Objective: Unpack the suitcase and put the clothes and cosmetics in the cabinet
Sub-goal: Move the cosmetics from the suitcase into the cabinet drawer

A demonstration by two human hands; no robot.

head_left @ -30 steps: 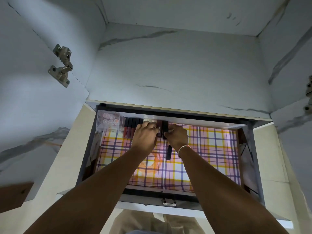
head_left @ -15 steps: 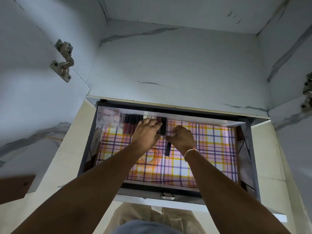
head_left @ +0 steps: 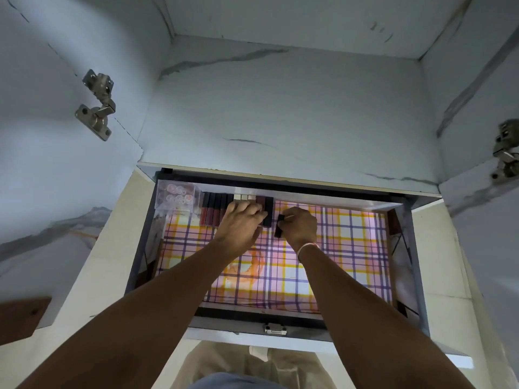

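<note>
Right hand point(head_left: 299, 224) moved right with dark tube point(head_left: 279, 228); plaid drawer liner point(head_left: 351, 242).

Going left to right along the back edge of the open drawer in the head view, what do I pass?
Clear plastic box → row of dark lipstick tubes → left hand resting on the row → dark tube pinched by the right hand → bare plaid liner.

Open drawer point(head_left: 415, 276) – plaid liner point(head_left: 351, 248), lip-gloss tubes point(head_left: 214, 210), clear box point(head_left: 177, 196)
</note>
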